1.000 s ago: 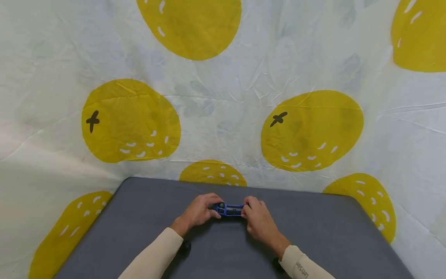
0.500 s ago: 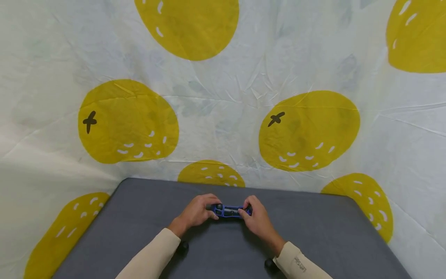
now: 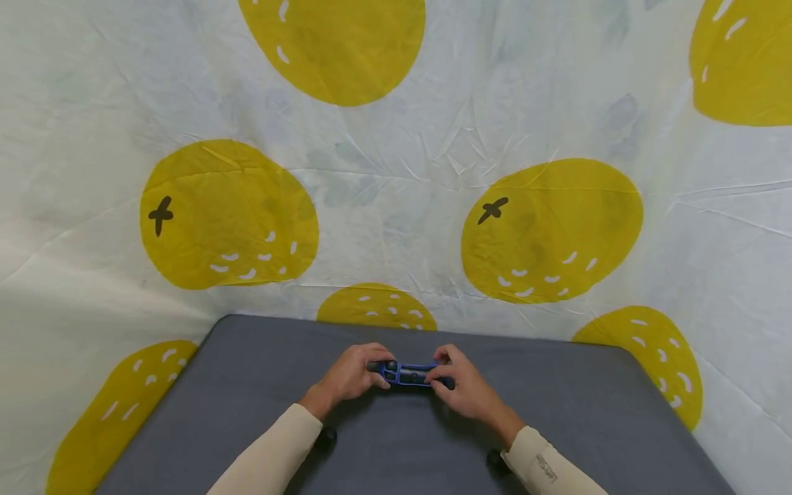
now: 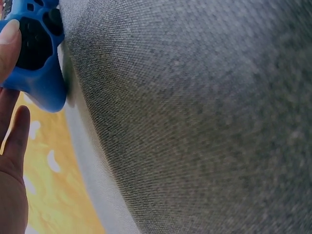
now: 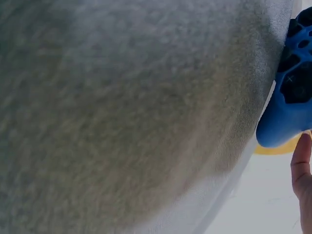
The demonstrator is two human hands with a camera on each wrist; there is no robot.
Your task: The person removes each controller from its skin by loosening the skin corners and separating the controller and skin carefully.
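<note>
Head view: blue controller (image 3: 413, 375) between hands (image 3: 350, 372) (image 3: 468, 390)

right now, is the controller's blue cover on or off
On, at least partly: blue cover surrounds dark parts of the controller in both wrist views.

A table (image 3: 396, 454) with a dark grey woven cover and rounded far corners stood before a creased white sheet (image 3: 390, 227). Large yellow fruits (image 3: 229, 213) were printed across the sheet; two whole ones each bore a dark cross (image 3: 493, 210) and short white dashes (image 3: 247, 273). Pale leaf-like patches (image 3: 353, 180) showed faintly between them.
</note>
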